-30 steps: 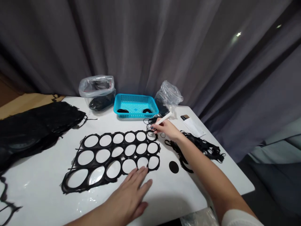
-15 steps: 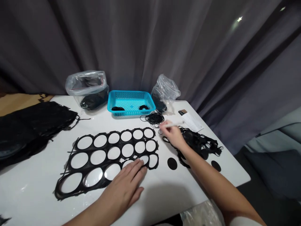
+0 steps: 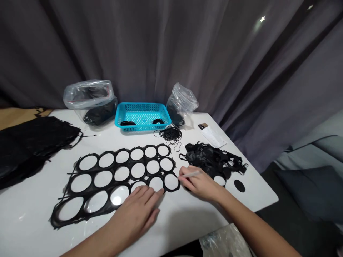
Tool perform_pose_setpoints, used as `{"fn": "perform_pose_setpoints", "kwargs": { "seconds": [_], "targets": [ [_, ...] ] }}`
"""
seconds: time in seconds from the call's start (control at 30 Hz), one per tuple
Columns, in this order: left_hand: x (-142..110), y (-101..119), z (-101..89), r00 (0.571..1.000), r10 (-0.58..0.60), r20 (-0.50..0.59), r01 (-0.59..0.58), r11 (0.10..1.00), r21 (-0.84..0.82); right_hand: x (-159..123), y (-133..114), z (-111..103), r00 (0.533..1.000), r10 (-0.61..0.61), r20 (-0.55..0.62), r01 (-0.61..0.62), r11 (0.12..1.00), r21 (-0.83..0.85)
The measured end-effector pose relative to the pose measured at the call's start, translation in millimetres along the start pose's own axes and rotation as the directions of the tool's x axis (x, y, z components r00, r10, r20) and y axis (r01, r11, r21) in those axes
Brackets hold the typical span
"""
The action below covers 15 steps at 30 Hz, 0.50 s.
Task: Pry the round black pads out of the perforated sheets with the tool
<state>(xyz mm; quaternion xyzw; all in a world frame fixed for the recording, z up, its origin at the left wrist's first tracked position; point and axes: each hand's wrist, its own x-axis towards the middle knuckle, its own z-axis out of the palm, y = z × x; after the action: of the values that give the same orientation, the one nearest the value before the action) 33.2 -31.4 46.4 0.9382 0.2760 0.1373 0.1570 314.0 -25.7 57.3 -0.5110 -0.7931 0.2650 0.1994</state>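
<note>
A black, rubbery-looking sheet [image 3: 112,168] with rows of large round holes lies on the white table. My left hand [image 3: 142,207] rests palm down on its near edge, fingers stretched out and covering part of one hole. In my right hand [image 3: 199,184] is a slim white pen-like tool [image 3: 190,174], its tip at the right rim of the end hole in the nearest row. Just beyond the sheet's far right corner sits a heap of thin black rings [image 3: 171,135]. Behind my right hand lies a tangled pile of black cut pieces [image 3: 203,157].
A blue basket [image 3: 143,127] holding black rings stands at the back, between two clear plastic bags [image 3: 88,92] with black contents. More black sheets [image 3: 32,146] lie left. A phone [image 3: 203,125], white paper [image 3: 213,136] and a black disc [image 3: 239,185] are on the right.
My right hand has come down from beside the ring heap to the sheet's near right end, tool still in it. The end hole, squeezed narrow before, now looks round. The view has shifted slightly right.
</note>
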Motion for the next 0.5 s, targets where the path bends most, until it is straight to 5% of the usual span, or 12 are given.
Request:
{"fn": "perform_pose_setpoints", "kwargs": {
  "seconds": [0.23, 0.5],
  "targets": [
    [11, -8, 21.7, 0.991, 0.128, -0.045, -0.118, 0.976, 0.185, -4, -17, 34, 0.950, 0.303, -0.076, -0.210, 0.799, 0.563],
    [5, -14, 35.4, 0.993, 0.114, -0.006, -0.111, 0.978, 0.177, -10, -22, 53, 0.936, 0.282, -0.210, -0.142, 0.850, 0.508]
  ]
}}
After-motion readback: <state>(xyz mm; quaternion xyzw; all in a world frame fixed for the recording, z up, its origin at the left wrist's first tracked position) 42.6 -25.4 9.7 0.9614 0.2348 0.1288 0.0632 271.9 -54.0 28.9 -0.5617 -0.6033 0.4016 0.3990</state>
